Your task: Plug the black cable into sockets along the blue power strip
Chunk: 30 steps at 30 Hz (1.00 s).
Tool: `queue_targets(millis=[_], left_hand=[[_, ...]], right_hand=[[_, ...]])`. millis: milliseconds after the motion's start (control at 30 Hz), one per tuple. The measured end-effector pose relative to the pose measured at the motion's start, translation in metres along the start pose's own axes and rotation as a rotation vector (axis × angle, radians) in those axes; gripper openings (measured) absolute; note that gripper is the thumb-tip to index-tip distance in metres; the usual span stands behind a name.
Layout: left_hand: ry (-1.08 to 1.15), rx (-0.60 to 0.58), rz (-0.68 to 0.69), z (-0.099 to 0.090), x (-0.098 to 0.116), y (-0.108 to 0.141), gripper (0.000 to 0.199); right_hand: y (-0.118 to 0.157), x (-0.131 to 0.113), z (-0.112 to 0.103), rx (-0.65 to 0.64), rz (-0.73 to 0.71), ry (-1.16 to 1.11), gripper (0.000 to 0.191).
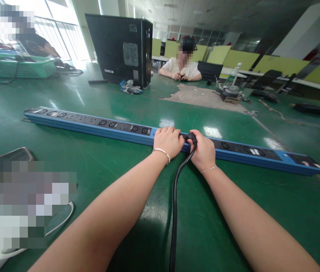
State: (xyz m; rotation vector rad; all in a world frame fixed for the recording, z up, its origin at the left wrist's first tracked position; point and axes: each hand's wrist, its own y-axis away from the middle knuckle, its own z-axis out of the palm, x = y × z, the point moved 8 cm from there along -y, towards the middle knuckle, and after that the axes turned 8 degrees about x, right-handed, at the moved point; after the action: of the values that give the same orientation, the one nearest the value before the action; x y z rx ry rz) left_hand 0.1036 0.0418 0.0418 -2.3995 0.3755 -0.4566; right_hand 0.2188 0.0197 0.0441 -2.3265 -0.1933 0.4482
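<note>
A long blue power strip with rows of black sockets lies across the green tabletop. My left hand is closed over the strip near its middle, fingers wrapped over the far edge. Right beside it, my right hand grips a black power plug at the strip's socket face. Whether the plug is fully seated I cannot tell, as my fingers hide part of it. From the plug a thick black cable runs down toward the table's near edge.
A black computer tower stands at the back, with work gloves by its base. A green basket of cables sits far left. Another person sits across the table. Tools and a bottle are at the back right.
</note>
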Motion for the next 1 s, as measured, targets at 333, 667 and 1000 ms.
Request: queue_targets(millis=[333,667,1000], left_hand=[[0.001,0.000,-0.006,0.0004,0.0000,-0.0004,0.030],[0.003,-0.012,-0.020,0.0001,-0.0008,-0.0008,0.030],[0.000,0.002,-0.013,0.0004,-0.0005,-0.0010,0.029]], right_hand=[[0.0004,-0.0002,-0.0003,0.005,0.012,0.013,0.032],[-0.0001,0.0010,0.0006,0.012,-0.011,0.022,0.031],[-0.0011,0.0008,-0.0009,-0.003,-0.025,0.021,0.030]])
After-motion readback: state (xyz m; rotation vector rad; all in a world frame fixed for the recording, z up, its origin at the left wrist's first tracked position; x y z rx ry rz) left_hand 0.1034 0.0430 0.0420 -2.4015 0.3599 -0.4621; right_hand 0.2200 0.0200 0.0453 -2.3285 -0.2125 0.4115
